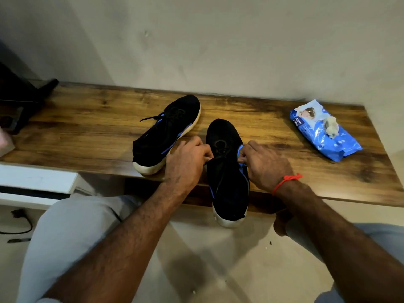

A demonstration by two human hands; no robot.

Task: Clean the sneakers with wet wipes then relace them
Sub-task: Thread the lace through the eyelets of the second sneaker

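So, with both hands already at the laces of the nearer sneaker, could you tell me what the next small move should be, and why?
Probably draw the two lace ends outward to snug the lacing. The left hand and right hand each pinch at the lacing on either side of the nearer sneaker, whose heel overhangs the table edge. The other sneaker already looks laced.

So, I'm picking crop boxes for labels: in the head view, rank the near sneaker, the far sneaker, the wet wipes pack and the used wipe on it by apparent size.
1. Near sneaker, largest-looking, though it is closer to the camera.
2. Far sneaker, probably its equal in real size.
3. Wet wipes pack.
4. Used wipe, clearly smallest.
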